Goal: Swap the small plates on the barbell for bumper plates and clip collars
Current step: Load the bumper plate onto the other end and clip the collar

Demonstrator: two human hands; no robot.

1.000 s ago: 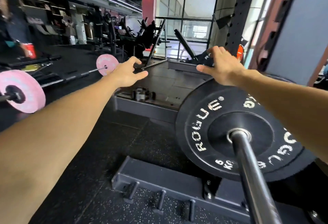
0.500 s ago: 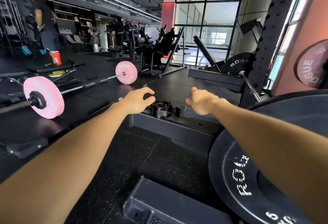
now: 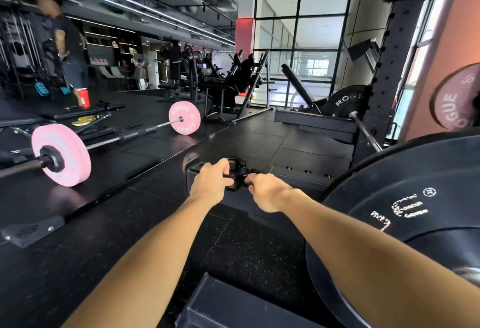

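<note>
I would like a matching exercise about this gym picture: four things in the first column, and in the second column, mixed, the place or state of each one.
Column 1
1. barbell collars
2. pink plate
3. black bumper plate
4. red can

Column 2
A. far left, standing upright on a low black platform
B. near right, with white letters on its face
C. centre, on the edge of a black platform, gripped by the left hand and the right hand
D. left, on the near end of a barbell lying on the floor

Pairs: 1-C, 2-D, 3-B, 4-A
</note>
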